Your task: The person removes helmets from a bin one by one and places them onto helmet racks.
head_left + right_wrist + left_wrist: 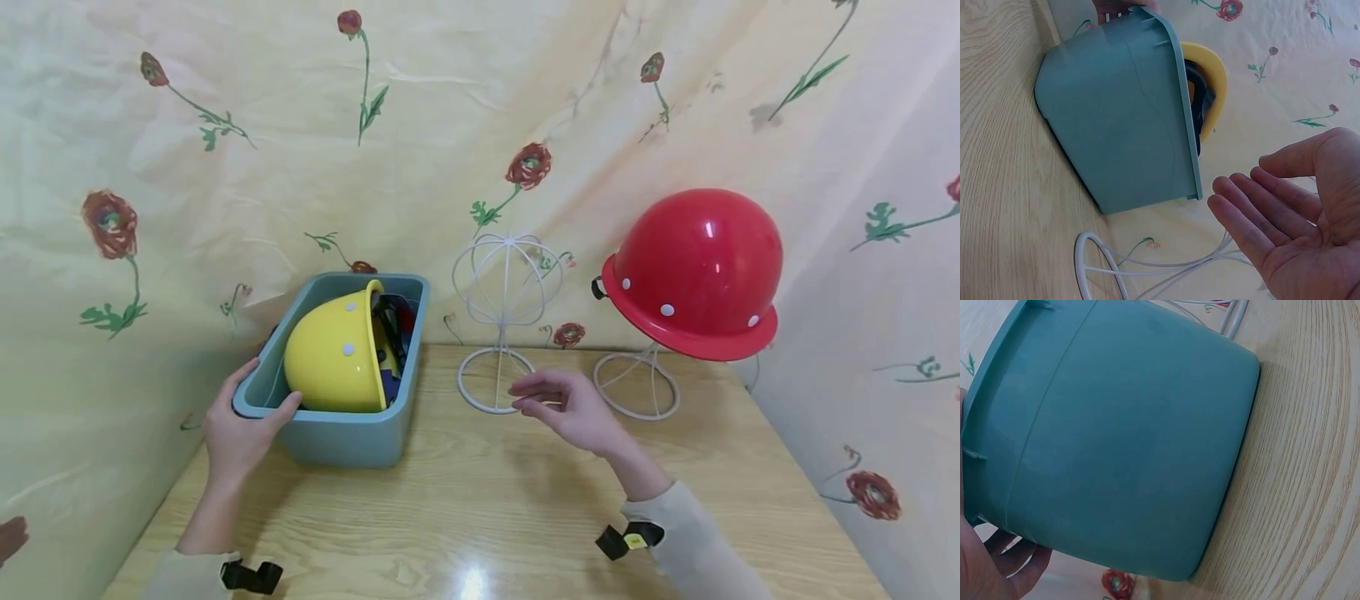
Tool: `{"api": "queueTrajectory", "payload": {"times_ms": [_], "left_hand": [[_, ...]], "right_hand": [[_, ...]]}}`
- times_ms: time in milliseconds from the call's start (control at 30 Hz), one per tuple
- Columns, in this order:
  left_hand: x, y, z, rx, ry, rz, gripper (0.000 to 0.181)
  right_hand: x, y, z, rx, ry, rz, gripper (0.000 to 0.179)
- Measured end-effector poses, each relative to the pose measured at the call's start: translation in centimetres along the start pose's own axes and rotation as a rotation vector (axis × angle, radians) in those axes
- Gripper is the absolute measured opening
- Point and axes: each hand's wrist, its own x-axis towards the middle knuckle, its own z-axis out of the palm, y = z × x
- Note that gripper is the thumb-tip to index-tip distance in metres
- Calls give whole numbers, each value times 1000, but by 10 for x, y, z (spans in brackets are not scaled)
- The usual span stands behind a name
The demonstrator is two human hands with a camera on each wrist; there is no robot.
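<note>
My left hand (238, 437) grips the near left corner of a blue-green plastic bin (341, 443), thumb over the near rim and fingers round the left side. Inside, a yellow hard hat (330, 357) lies on its side, with dark straps in its opening. Part of what lies beside and under it is hidden. My right hand (567, 408) hovers above the table with nothing in it, its fingers loosely bent, as the right wrist view confirms. Behind that hand stands a bare white wire hat stand (500, 321). Farther right, a red hard hat (697, 271) sits tilted on a second wire stand (637, 414).
The light wooden table (465, 508) backs onto a wall covering (450, 100) printed with red flowers. Similar covering closes the left and right sides. The bin stands at the back left, close to the left wall.
</note>
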Motion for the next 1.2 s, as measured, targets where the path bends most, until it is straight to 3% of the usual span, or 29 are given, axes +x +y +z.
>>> {"api": "queueTrajectory", "payload": {"times_ms": [467,700,967,1200], "left_hand": [[-1,2,0,-21,13,-9,76],[0,2,-1,-7,17,-4,77],[2,0,1,12,8,-15,79],[-3,2,2,17,6,-17,78]], "right_hand": [[12,-6,19,5,-27,4,27],[19,-9,28,36,-47,-55,26],[29,-15,39,60,-64,-17,27],[34,-18,49,43,-92,-49,26]]}}
